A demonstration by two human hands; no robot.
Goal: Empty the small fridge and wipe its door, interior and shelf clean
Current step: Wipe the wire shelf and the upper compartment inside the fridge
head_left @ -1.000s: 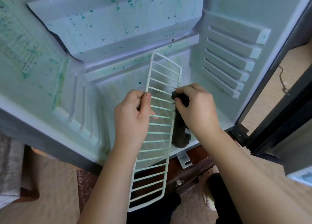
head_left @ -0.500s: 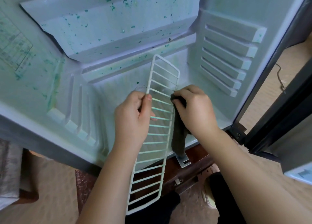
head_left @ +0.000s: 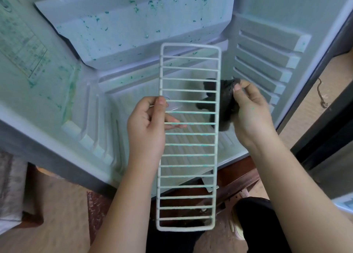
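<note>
White coated wire is forming the shelf (head_left: pixel 188 144), which is being held free in front of the open fridge (head_left: pixel 133 23), its long axis running from the upper centre of the frame to the lower centre. The left hand (head_left: pixel 147 126) is gripping the shelf's left rail a little above mid-length, thumb closed over the front and fingers curling behind the rungs. The right hand (head_left: pixel 252 115) is pinching a dark cloth (head_left: pixel 226 103) between thumb and fingers at the right rail, at nearly the same height; the cloth is touching that rail, and part of it is showing through the rungs behind. Green residue (head_left: pixel 188 134) is tinting the middle rungs, while the upper ones are looking whiter. Judged from this, the wiping of the shelf is under way and the fridge walls, speckled green at the upper left, are not yet cleaned. The coming stroke is turning on one relation: the soiled length is lying below the cloth, toward the bottom of the frame, so the right hand is the one placed to travel down the long axis while the left braces the opposite rail.
</note>
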